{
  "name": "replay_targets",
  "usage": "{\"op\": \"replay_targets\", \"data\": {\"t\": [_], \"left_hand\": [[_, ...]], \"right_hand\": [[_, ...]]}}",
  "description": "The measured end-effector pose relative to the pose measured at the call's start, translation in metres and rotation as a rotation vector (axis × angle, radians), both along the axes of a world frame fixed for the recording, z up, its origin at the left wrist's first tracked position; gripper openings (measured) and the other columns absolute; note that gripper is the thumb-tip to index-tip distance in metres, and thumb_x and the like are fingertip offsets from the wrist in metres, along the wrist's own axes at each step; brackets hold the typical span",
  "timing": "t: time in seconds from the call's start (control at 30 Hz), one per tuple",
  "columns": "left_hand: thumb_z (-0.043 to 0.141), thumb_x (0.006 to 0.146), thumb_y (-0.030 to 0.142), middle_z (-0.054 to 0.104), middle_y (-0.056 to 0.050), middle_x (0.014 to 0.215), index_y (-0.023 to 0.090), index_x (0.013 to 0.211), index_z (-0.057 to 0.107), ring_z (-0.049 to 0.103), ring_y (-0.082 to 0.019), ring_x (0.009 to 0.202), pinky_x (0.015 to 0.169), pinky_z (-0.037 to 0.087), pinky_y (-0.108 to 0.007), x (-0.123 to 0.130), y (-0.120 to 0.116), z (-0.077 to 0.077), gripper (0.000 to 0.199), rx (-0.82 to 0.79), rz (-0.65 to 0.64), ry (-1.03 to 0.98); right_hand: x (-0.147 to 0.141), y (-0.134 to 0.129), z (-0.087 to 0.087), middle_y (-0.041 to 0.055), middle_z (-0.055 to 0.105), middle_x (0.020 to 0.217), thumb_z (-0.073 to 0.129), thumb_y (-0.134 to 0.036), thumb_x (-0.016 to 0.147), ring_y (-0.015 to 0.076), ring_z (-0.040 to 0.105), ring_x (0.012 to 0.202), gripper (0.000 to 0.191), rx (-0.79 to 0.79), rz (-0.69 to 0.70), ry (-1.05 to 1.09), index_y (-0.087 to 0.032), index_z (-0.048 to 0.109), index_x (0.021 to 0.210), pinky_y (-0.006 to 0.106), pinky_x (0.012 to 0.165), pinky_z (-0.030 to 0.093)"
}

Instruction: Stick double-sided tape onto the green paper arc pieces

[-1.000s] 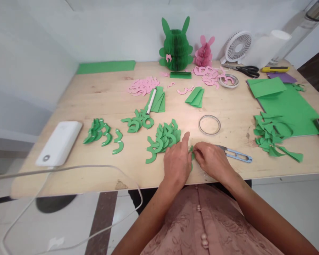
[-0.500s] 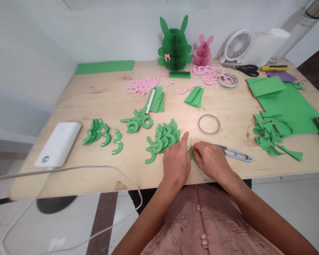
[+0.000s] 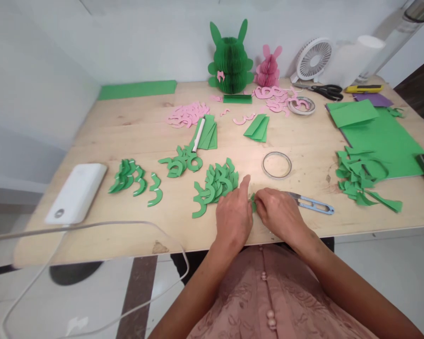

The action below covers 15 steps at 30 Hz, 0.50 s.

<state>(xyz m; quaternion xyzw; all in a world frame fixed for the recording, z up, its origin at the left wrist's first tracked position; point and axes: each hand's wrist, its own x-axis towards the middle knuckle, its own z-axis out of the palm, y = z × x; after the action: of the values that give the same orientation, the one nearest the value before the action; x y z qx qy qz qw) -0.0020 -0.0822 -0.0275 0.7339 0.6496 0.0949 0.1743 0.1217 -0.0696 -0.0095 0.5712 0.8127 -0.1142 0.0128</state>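
Close to the table's front edge, my left hand (image 3: 234, 214) and my right hand (image 3: 278, 211) meet at a small green paper piece (image 3: 253, 203). Both are closed on it, though the left index finger points forward. Most of the piece is hidden by my fingers. Just left of my left hand lies a pile of curved green paper cutouts (image 3: 217, 181). Blue thread snips (image 3: 314, 204) rest right beside my right hand. Ahead of my hands is a thin roll of tape (image 3: 277, 165), lying flat.
Green cutouts with white strips (image 3: 126, 176) and a white power bank (image 3: 77, 193) with a cable lie left. Green scraps (image 3: 360, 176) and green sheets (image 3: 392, 146) are right. Behind stand a green paper rabbit (image 3: 231, 61), pink rabbit (image 3: 267, 70), fan (image 3: 313, 59) and scissors (image 3: 327, 91).
My hands stay nearly in place around the green paper piece. The whole view has shifted very slightly; nothing else visibly moved.
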Motion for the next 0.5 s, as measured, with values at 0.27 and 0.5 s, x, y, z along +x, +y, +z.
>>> {"op": "replay_targets", "data": {"t": [0.27,0.5], "left_hand": [[0.045,0.086,0.015,0.067,-0.004,0.086,0.017,0.138,0.029,0.062,-0.02,0.087,0.072,0.043,-0.031,-0.0001,0.0002,0.002,0.055,-0.007,-0.007,0.011],[0.048,0.084,0.017,0.066,-0.005,0.085,0.018,0.139,0.03,0.062,-0.022,0.087,0.073,0.043,-0.032,0.0013,0.002,0.0035,0.057,-0.018,0.007,0.018]], "right_hand": [[-0.0034,-0.0008,-0.0005,0.0085,0.065,0.075,0.042,-0.014,0.088,0.0198,0.059,0.073,0.02,0.02,0.032,-0.026,-0.016,0.059,0.077,0.03,0.062,0.031],[-0.0044,-0.0004,-0.0004,0.0094,0.066,0.077,0.042,-0.014,0.088,0.0205,0.059,0.075,0.02,0.02,0.041,-0.039,-0.016,0.06,0.078,0.03,0.064,0.031]]}}
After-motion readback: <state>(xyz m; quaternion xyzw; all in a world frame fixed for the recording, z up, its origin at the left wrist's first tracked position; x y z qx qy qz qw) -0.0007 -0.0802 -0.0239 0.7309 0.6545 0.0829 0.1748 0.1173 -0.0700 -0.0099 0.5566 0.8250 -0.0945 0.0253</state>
